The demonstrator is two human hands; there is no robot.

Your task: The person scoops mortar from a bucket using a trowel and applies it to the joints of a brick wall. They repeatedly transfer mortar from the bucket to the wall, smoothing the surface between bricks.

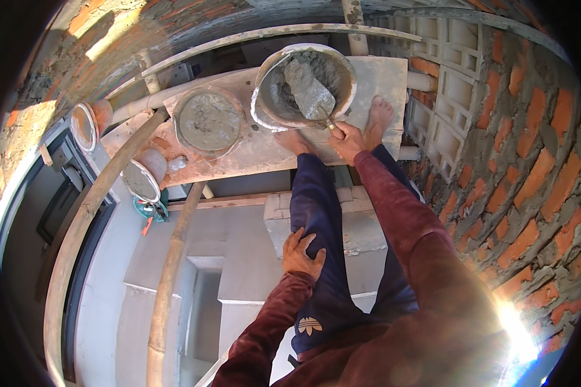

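Observation:
My right hand (348, 141) is closed round the handle of a trowel (313, 97), its blade loaded with grey mortar (301, 73). The blade lies inside a round bucket (259, 109) with a pale, crusted rim, and more wet mortar lines the bucket. On my thigh rests my left hand (301, 255), its fingers spread and holding nothing. Left of the bucket, a wide round tub (239, 132) holds smoother wet mortar. My bare feet stand on the plank beside the bucket.
A wooden plank (387, 80) spans bamboo poles (168, 297) high above a lower level. Smaller buckets (153, 162) stand at its left end. A rough brick wall (529, 168) rises close on my right, beside pale ventilation blocks (450, 122). A bamboo rail (265, 32) runs along the far side.

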